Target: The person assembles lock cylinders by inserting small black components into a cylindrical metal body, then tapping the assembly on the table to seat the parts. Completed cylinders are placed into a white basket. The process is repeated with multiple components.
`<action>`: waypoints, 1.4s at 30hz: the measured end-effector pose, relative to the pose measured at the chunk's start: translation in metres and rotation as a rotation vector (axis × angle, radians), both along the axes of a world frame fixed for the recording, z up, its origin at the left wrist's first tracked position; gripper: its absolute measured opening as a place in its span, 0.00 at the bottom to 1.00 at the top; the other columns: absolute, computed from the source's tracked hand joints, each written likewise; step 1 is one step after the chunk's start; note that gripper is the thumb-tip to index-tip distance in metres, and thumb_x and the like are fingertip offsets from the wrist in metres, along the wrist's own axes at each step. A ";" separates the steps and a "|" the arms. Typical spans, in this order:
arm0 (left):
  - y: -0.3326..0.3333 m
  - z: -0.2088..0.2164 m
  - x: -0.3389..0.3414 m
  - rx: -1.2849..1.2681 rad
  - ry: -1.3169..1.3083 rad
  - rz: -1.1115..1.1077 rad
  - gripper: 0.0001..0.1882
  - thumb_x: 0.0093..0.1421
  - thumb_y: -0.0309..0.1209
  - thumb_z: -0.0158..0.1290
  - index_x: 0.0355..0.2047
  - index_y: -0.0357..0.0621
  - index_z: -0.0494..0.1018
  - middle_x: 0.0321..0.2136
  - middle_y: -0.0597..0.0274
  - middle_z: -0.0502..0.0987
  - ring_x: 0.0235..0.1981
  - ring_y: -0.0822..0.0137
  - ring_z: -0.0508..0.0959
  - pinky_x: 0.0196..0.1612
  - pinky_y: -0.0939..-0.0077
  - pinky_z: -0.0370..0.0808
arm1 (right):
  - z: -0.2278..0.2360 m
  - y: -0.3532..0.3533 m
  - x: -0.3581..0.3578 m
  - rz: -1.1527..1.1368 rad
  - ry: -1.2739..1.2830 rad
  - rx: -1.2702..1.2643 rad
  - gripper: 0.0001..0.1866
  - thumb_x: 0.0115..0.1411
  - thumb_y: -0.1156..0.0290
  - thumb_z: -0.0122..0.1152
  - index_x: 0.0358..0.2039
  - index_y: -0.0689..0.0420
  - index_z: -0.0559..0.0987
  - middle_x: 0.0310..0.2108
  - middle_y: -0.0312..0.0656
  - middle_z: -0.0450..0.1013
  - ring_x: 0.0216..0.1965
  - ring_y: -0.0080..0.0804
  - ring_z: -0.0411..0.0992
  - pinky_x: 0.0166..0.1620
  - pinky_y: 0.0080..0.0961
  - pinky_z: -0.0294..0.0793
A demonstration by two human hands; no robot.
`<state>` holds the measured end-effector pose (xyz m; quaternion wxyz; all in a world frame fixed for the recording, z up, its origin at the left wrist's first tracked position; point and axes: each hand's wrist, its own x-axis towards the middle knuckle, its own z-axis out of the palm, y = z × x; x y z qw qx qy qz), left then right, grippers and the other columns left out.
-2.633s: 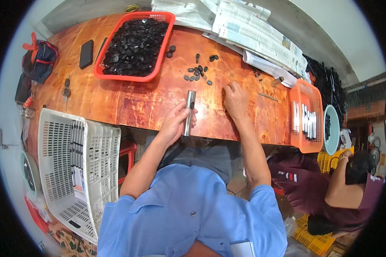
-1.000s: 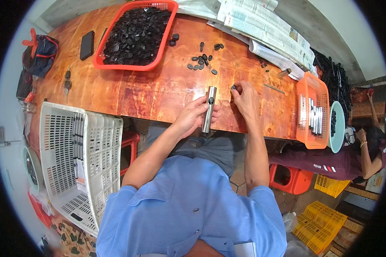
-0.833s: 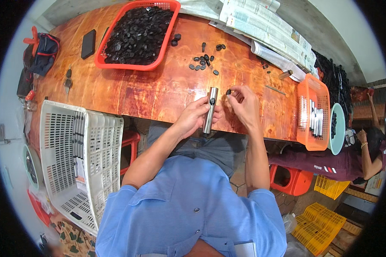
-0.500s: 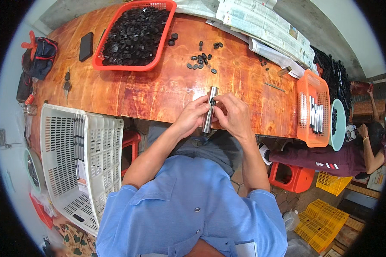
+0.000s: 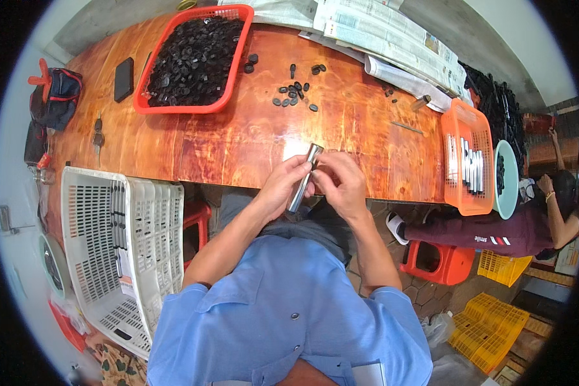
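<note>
A short shiny metal tube [image 5: 300,186] is held slantwise over the table's front edge. My left hand [image 5: 280,186] is closed round it, with the thumb along its side. My right hand [image 5: 346,185] is closed, its thumb and fingertips bent together against the tube's right side; whatever they pinch is hidden. Beyond my hands several small black oval plastic pieces [image 5: 293,91] lie loose on the wooden table. A red basket [image 5: 185,108] heaped with such black pieces stands farther left.
An orange basket [image 5: 453,193] of metal tubes and a pale green bowl [image 5: 509,186] stand at right. Newspapers [image 5: 379,38], a thin rod [image 5: 407,127], a phone [image 5: 123,80] and keys [image 5: 98,132] lie on the table. A white crate [image 5: 135,238] is left; a person [image 5: 521,225] sits at right.
My hands and the tube have come lower, nearer my body. The tube tilts more, and the dark spot seen on it at my right fingertips is now hidden. The view has shifted slightly.
</note>
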<state>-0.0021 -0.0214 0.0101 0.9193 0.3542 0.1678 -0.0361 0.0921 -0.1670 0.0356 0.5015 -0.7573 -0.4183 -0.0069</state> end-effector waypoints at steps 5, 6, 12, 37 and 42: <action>-0.014 0.003 -0.009 0.028 0.051 -0.129 0.15 0.73 0.40 0.44 0.44 0.41 0.72 0.30 0.61 0.77 0.26 0.72 0.77 0.30 0.78 0.76 | -0.012 -0.011 0.003 -0.044 0.594 0.047 0.14 0.60 0.75 0.67 0.46 0.63 0.79 0.31 0.35 0.76 0.27 0.17 0.70 0.28 0.19 0.69; -0.018 0.001 -0.009 0.010 0.064 -0.141 0.17 0.73 0.43 0.43 0.41 0.42 0.72 0.28 0.61 0.77 0.25 0.72 0.77 0.29 0.78 0.76 | -0.012 -0.012 0.003 -0.040 0.698 0.041 0.14 0.60 0.74 0.66 0.46 0.63 0.79 0.31 0.35 0.76 0.27 0.16 0.70 0.28 0.18 0.70; -0.023 0.005 -0.011 -0.034 0.075 -0.189 0.18 0.74 0.44 0.42 0.42 0.41 0.72 0.27 0.62 0.76 0.25 0.71 0.77 0.28 0.78 0.75 | -0.008 -0.015 0.003 0.019 0.973 0.094 0.13 0.63 0.73 0.65 0.45 0.64 0.78 0.31 0.36 0.77 0.29 0.17 0.74 0.31 0.15 0.76; -0.030 0.012 -0.009 0.269 -0.058 -0.211 0.22 0.73 0.48 0.43 0.41 0.41 0.72 0.30 0.65 0.77 0.25 0.79 0.75 0.28 0.84 0.72 | -0.003 -0.025 0.005 0.020 0.992 0.218 0.11 0.64 0.73 0.63 0.46 0.64 0.78 0.32 0.36 0.77 0.32 0.18 0.74 0.33 0.16 0.75; -0.029 0.005 -0.010 0.319 -0.098 -0.204 0.21 0.74 0.48 0.43 0.44 0.40 0.72 0.33 0.64 0.77 0.27 0.78 0.76 0.31 0.84 0.73 | 0.004 -0.023 0.002 0.017 0.985 0.255 0.11 0.64 0.74 0.63 0.46 0.64 0.78 0.33 0.35 0.77 0.32 0.17 0.73 0.34 0.16 0.74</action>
